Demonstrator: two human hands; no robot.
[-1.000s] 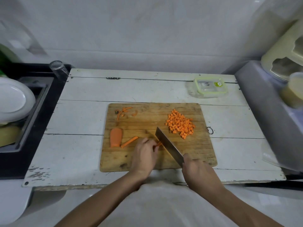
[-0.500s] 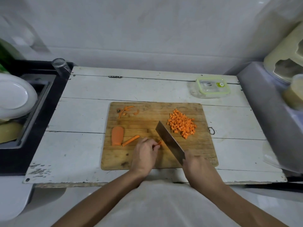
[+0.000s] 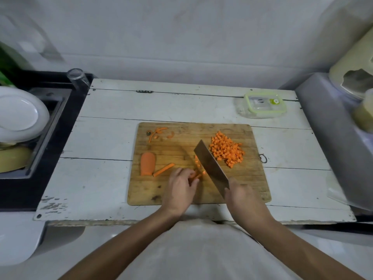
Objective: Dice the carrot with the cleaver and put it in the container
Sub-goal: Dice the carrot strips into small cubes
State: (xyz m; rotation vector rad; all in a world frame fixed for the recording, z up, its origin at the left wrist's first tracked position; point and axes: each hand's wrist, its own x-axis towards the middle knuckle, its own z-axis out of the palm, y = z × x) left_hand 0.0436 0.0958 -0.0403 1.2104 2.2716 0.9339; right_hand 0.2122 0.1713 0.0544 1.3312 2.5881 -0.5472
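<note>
Your right hand [image 3: 241, 194] grips the cleaver [image 3: 211, 165] by its handle, blade angled up and away across the cutting board [image 3: 173, 194]. Your left hand [image 3: 179, 187] pinches a thin carrot strip [image 3: 198, 175] with curled fingers, just left of the blade. Diced carrot [image 3: 227, 151] is heaped right of the blade; a carrot chunk [image 3: 148, 163] and a stick [image 3: 163, 169] lie left. The lidded container [image 3: 264, 105] sits on the worktop [image 3: 105, 138], beyond the board.

single head view, looking steeply down, close over cutting board [image 3: 198, 190], table edge nearest
</note>
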